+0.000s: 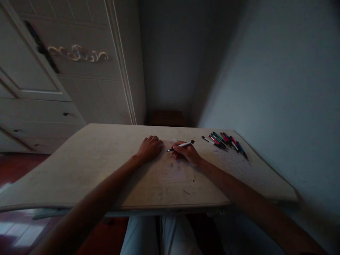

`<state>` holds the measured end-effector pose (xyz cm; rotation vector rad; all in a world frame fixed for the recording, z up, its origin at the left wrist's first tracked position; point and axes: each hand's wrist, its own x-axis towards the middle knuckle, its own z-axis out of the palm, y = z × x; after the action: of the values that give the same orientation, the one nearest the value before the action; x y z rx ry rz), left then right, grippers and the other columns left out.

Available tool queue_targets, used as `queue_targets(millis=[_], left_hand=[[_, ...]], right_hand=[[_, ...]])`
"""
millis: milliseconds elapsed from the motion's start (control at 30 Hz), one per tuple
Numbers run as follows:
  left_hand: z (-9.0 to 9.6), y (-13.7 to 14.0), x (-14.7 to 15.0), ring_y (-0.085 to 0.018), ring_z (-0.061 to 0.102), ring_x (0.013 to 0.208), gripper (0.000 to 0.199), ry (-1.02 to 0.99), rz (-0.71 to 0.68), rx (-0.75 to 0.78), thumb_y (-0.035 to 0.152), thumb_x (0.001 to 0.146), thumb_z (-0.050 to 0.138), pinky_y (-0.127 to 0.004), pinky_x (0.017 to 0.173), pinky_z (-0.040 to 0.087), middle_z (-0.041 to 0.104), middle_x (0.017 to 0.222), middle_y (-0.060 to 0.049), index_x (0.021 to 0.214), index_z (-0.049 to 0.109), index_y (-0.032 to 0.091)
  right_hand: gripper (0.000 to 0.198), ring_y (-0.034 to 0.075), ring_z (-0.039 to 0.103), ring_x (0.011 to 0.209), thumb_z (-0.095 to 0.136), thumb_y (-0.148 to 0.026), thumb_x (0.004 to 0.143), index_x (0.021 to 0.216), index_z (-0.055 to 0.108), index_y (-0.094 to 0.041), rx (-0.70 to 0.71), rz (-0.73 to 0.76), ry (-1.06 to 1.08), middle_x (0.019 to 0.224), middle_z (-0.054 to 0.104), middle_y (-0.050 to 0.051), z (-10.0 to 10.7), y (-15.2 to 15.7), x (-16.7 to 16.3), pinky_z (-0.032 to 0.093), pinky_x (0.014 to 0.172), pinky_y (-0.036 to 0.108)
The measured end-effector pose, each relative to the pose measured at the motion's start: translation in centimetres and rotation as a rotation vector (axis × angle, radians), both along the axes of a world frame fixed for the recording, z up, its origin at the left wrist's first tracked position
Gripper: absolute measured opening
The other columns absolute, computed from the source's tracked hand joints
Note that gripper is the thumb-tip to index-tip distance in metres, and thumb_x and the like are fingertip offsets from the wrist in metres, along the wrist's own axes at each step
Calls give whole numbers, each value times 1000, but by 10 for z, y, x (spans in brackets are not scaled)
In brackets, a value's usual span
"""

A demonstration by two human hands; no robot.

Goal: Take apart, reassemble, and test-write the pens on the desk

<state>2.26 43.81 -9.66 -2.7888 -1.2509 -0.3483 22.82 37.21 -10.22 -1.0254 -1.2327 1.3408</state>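
Observation:
A white pen (183, 144) with a dark clip end is pinched in my right hand (187, 152). Its tip points down and left, close to a sheet of paper (172, 175) that bears faint writing and small marks. My left hand (149, 148) rests palm down at the upper left edge of this sheet, its fingers curled under, with a ring on one finger. I see nothing in it, though its fingertips are hidden.
Several pens (225, 141) in mixed colours lie in a loose bunch at the right, by another written sheet (237, 164). The pale table (87, 166) meets the wall (278, 88) on the right. A white cabinet (95, 92) stands behind on the left.

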Motion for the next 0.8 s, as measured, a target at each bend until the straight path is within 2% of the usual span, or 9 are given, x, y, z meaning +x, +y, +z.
queue_targets(millis=[133, 267, 500, 600, 800], left_hand=[[-2, 2, -3, -27, 53, 109, 29, -54, -11, -32, 31, 96, 46, -41, 93, 41, 62, 120, -10, 115, 67, 23], [-2, 1, -2, -28, 53, 109, 29, -82, 41, -50, 34, 94, 48, -41, 95, 41, 60, 118, -13, 112, 66, 20], [-3, 1, 0, -30, 49, 112, 35, -83, 115, -64, 41, 94, 50, -43, 97, 39, 57, 119, -15, 113, 65, 17], [-3, 2, 0, -30, 49, 112, 36, -90, 125, -73, 42, 93, 51, -42, 97, 39, 57, 119, -15, 113, 65, 17], [-4, 2, 2, -31, 48, 113, 37, -99, 157, -83, 43, 94, 50, -43, 96, 38, 56, 120, -16, 115, 64, 15]], right_hand=[[39, 13, 65, 53, 81, -46, 67, 86, 65, -16, -81, 47, -64, 70, 72, 3, 3, 9, 0, 48, 44, 21], [39, 14, 65, 54, 80, -43, 66, 89, 66, -16, -37, 73, -144, 70, 71, 3, 2, 14, -6, 45, 40, 19], [33, 10, 55, 43, 75, -44, 68, 80, 62, -16, -10, 13, -225, 58, 61, -2, -1, 2, -12, 39, 38, 19], [27, 9, 50, 40, 70, -42, 73, 78, 61, -17, 49, 10, -336, 53, 57, -3, 1, -5, -14, 34, 36, 19], [16, 10, 46, 45, 64, -33, 76, 75, 64, -17, 221, 28, -544, 49, 53, -3, 1, -10, -16, 34, 43, 21]])
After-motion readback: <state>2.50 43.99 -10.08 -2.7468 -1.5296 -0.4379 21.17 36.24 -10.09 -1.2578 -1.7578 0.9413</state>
